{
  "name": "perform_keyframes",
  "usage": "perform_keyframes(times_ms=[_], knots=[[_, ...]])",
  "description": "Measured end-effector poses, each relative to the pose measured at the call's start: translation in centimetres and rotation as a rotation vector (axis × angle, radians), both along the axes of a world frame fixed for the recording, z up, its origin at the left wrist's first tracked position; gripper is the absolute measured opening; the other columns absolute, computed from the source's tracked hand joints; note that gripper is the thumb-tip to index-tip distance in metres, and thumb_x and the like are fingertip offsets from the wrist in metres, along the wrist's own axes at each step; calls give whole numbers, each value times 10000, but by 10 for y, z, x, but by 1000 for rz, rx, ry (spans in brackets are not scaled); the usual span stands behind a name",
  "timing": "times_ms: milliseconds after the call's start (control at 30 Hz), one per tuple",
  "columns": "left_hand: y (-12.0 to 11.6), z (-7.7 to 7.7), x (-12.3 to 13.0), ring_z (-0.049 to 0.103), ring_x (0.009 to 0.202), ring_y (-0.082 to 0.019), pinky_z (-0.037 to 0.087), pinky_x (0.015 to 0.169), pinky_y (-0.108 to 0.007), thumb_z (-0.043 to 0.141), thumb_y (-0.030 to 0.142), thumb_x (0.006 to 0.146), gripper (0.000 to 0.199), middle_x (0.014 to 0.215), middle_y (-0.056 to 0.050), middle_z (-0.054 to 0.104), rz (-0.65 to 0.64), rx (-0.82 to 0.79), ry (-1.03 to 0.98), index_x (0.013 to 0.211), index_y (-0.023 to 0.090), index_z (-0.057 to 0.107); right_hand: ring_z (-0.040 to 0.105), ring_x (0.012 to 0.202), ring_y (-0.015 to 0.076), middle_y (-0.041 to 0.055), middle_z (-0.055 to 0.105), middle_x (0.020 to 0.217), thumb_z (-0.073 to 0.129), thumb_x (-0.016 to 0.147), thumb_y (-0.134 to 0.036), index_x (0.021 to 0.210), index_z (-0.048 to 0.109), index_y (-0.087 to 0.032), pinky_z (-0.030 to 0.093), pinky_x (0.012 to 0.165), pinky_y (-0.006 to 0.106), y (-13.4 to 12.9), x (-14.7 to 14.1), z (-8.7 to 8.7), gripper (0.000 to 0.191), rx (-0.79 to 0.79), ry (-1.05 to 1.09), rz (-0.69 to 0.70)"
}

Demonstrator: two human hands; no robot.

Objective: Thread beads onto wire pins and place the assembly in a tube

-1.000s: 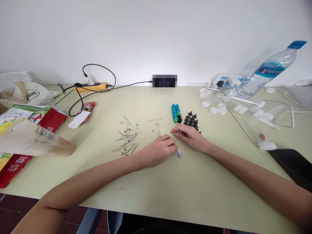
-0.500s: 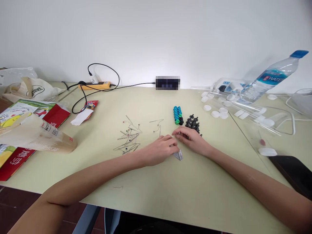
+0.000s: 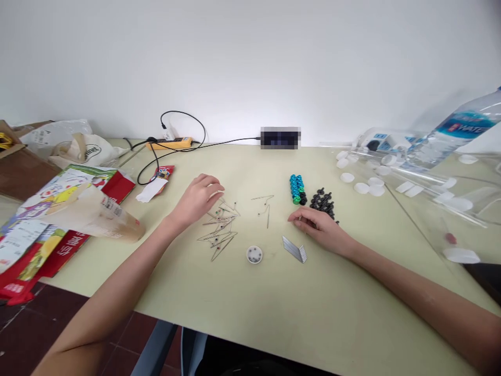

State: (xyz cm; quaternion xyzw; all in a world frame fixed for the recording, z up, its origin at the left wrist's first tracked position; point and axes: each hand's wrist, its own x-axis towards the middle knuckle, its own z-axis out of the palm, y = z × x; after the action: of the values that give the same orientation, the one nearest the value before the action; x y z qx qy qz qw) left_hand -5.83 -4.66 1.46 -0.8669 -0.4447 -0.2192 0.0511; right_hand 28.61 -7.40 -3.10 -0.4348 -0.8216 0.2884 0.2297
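My left hand (image 3: 199, 198) hovers at the upper edge of a loose pile of bent metal wires (image 3: 224, 230) with small coloured tips, its fingers curled with thumb and forefinger apart and nothing visible between them. My right hand (image 3: 317, 225) rests on the table with its fingers pressed together; whatever it may hold is hidden. Below it lies a neat row of silver bent pieces (image 3: 294, 249). A small white dish (image 3: 254, 255) holds several tiny dark pieces. Blue and green beads (image 3: 296, 188) and a black cluster of parts (image 3: 322, 202) lie beyond my right hand.
A cup (image 3: 105, 214) leans over a red box at left, near a yellow power strip (image 3: 172, 143) with black cables. At right are a water bottle (image 3: 450, 130), white caps (image 3: 360, 188) and clear tubes. A pixelated device (image 3: 280, 138) stands by the wall.
My left hand has moved from the silver pieces up and left to the wire pile. The white dish and whole silver row now show. The view has shifted left.
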Motion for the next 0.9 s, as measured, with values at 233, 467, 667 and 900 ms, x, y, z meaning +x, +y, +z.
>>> perform_keyframes(times_ms=[233, 467, 667, 900], knots=[[15, -27, -27, 525, 889, -189, 430, 800, -325, 477, 235, 873, 186, 914, -57, 618, -14, -127, -135, 862, 191, 657, 528, 671, 178, 41, 616, 925, 413, 911, -405, 956, 602, -253, 416, 595, 319, 1, 1, -1, 246, -19, -15, -27], [13, -24, 8, 513, 881, -196, 375, 781, -329, 367, 144, 908, 253, 859, -80, 610, -203, -18, 291, 811, 168, 600, 515, 659, 172, 40, 615, 913, 413, 908, -410, 942, 604, -245, 416, 599, 319, 3, 1, -2, 254, -3, -13, -26], [10, -15, 11, 552, 778, -163, 410, 722, -292, 362, 175, 908, 212, 814, -58, 599, -195, -160, 115, 825, 162, 557, 501, 665, 164, 35, 600, 920, 409, 914, -361, 946, 598, -244, 406, 603, 309, 2, 0, -1, 225, -3, -19, -18], [-4, -3, 54, 648, 738, -161, 511, 732, -325, 642, 331, 763, 213, 762, -27, 652, -212, -613, -958, 872, 154, 597, 505, 644, 162, 31, 598, 862, 416, 904, -382, 953, 601, -236, 413, 592, 305, -1, -3, 2, 241, -32, 55, -37]])
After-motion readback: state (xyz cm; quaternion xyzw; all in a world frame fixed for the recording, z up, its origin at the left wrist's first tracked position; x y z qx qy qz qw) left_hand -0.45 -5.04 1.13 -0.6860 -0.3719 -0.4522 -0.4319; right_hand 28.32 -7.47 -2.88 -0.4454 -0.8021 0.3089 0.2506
